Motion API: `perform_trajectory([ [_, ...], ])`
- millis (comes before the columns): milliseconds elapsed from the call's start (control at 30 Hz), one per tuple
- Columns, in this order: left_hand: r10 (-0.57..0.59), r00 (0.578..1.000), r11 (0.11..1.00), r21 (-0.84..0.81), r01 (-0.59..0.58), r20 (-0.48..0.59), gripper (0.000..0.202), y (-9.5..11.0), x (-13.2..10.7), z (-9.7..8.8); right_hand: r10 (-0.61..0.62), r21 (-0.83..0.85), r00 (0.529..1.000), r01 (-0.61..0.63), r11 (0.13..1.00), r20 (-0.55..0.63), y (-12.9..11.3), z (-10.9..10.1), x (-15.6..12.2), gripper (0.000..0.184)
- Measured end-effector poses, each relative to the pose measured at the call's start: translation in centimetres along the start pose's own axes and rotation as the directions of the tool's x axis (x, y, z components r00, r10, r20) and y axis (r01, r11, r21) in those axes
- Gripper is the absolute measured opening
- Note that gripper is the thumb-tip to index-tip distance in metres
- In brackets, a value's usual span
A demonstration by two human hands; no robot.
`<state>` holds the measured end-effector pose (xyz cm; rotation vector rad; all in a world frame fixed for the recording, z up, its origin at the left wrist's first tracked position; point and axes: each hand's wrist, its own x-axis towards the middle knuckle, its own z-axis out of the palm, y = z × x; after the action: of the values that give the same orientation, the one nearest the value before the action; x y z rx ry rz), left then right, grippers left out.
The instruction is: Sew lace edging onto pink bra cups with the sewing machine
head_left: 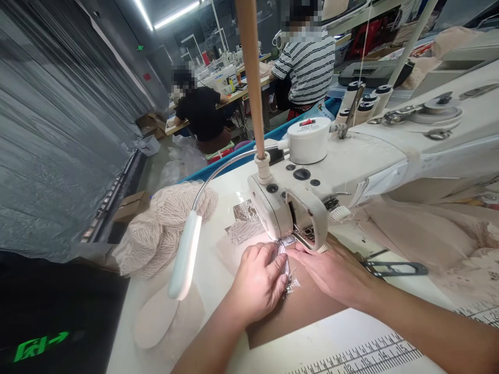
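A white sewing machine head (271, 208) stands over a piece of lace fabric (284, 259) that lies on a flat brown sheet (300, 306). My left hand (259, 280) is closed on the left edge of the lace, its fingers bent and its thumb pressed in close to the needle area. From the other side, my right hand (331, 270) lies low on the work, fingers stretched flat towards the presser foot and partly hidden behind the machine's guard (317, 223). Loose silvery threads (290, 283) show between the hands. The needle tip cannot be made out.
A lamp (185, 257) on a bendy neck hangs left of my hands. Beige lace pieces (167, 223) lie at the table's left, sheer cloth (424, 234) at the right. Thread snips (397, 268) rest beside my right wrist. Two people sit at machines beyond.
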<state>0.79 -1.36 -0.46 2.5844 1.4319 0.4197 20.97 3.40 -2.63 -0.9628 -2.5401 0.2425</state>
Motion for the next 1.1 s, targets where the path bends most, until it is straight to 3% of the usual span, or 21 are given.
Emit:
perform_trajectory([
  [333,0.101,0.995,0.993,-0.069,-0.1,0.011,0.034,-0.36,0.02,-0.48,-0.035,-0.017,0.999,0.036,0.999,0.04,-0.33,0.34,0.22,0.037],
  [667,0.034,0.999,0.999,0.009,-0.034,0.026,0.036,0.29,0.25,-0.31,0.009,-0.126,1.0,-0.006,0.992,0.024,-0.46,0.66,0.47,0.041],
  [1100,0.13,0.991,0.99,-0.057,-0.132,-0.041,0.025,-0.25,-0.29,-0.43,0.009,0.007,1.0,-0.009,1.0,0.019,-0.14,-0.32,0.13,0.035],
])
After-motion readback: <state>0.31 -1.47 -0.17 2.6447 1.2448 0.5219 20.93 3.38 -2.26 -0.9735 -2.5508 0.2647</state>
